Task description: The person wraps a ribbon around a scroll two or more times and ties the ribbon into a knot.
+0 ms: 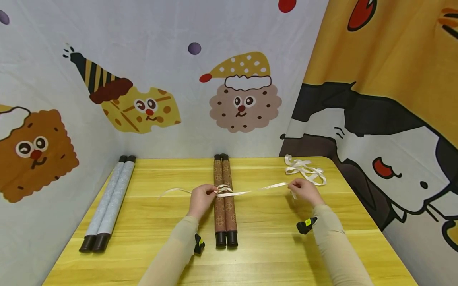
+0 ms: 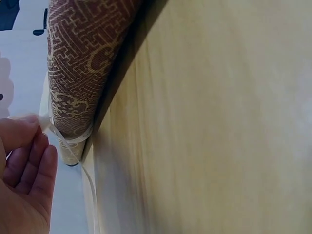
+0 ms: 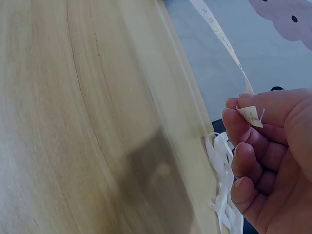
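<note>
Two brown patterned scroll rolls (image 1: 220,216) with dark end caps lie side by side at the middle of the table. A cream ribbon (image 1: 234,194) passes around them near their middle. At their left edge my left hand (image 1: 201,200) pinches the ribbon between thumb and forefinger; a loose tail trails leftward. Off to the right, my right hand (image 1: 305,192) pinches the ribbon's other end, and the stretch between the hands is drawn nearly straight. In the right wrist view a short frayed ribbon tip (image 3: 251,116) sticks out past the right thumb.
Two pale grey-blue rolls (image 1: 113,198) with dark caps lie along the table's left side. A loose heap of white ribbon (image 1: 305,171) lies at the back right of the wooden table (image 1: 264,254). Cartoon-printed cloth (image 1: 157,59) hangs behind and beside it.
</note>
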The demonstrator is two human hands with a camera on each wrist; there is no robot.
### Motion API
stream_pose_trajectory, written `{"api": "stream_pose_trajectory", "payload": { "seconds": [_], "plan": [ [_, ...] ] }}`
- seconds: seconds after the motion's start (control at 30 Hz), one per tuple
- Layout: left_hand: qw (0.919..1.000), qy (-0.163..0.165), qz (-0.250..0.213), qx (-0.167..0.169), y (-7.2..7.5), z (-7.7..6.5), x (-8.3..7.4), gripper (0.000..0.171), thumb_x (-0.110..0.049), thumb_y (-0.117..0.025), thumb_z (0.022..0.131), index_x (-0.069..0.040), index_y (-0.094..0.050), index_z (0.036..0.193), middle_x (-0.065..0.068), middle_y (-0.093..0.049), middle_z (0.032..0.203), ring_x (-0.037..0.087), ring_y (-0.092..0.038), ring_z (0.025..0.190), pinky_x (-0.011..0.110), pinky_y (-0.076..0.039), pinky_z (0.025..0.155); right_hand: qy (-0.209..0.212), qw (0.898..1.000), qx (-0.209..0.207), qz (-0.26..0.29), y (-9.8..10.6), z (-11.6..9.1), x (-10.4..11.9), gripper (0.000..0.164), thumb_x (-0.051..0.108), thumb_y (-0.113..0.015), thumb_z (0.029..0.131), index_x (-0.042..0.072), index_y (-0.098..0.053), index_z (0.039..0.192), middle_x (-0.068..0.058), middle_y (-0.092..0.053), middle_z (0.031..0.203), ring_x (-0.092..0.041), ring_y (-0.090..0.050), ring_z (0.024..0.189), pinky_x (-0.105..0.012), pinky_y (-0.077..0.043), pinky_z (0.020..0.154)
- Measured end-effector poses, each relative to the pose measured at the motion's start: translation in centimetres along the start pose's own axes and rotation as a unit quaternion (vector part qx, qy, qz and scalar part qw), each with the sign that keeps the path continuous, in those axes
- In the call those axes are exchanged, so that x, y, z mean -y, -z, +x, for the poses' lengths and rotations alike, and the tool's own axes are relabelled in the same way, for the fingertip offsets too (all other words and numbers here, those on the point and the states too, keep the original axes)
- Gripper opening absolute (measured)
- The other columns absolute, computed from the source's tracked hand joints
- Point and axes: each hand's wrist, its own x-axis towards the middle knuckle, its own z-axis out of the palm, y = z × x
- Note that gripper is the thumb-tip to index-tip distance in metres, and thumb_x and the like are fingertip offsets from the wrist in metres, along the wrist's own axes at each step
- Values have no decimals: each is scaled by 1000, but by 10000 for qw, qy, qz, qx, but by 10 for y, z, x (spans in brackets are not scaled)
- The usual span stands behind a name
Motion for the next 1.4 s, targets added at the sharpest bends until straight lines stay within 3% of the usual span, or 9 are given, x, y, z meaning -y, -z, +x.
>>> {"api": "stream_pose_trajectory", "payload": {
  "seconds": [0.3, 0.63, 0.9, 1.07, 1.4],
  "plan": [
    [9987, -468, -113, -158, 1, -1, 3, 14, 5, -74, 82, -6, -77, 89, 8, -72, 92, 26, -67, 89, 42, -54, 84, -91, 9999, -4, -78, 2, -3, -7, 21, 19, -60, 99, 1, -70, 98, -9, -68, 90, -19, -56, 75, -37, -45, 68],
    [9923, -1211, 269, -19, 5, -4, 9, 18, 9, -76, 77, -8, -76, 82, 4, -68, 87, 24, -64, 85, 42, -52, 82, -66, 9999, 68, -111, -3, -3, -6, 19, 19, -62, 98, 2, -70, 96, -8, -69, 90, -20, -59, 78, -37, -47, 70],
    [9886, -1314, 587, 439, 13, -4, 9, 20, 9, -75, 77, -11, -75, 81, 0, -66, 86, 22, -62, 85, 41, -52, 83, -46, 9999, 84, -109, -7, -4, -8, 20, 21, -62, 98, 3, -70, 96, -5, -68, 86, -19, -60, 76, -36, -48, 68],
    [9881, -1213, 666, 671, 15, -3, 8, 21, 9, -75, 78, -12, -75, 80, -3, -64, 83, 18, -62, 82, 38, -52, 80, -108, 9998, 183, -51, -6, -4, -6, 20, 20, -62, 99, 1, -70, 97, -6, -68, 83, -19, -61, 75, -35, -48, 67],
    [9847, -1285, 820, 846, 16, -4, 7, 19, 7, -75, 79, -12, -75, 79, -2, -66, 83, 19, -63, 81, 38, -53, 78, -81, 9996, 217, -140, -7, -5, -10, 19, 17, -63, 97, 0, -70, 95, -4, -68, 81, -19, -62, 76, -35, -47, 69]
  ]
}}
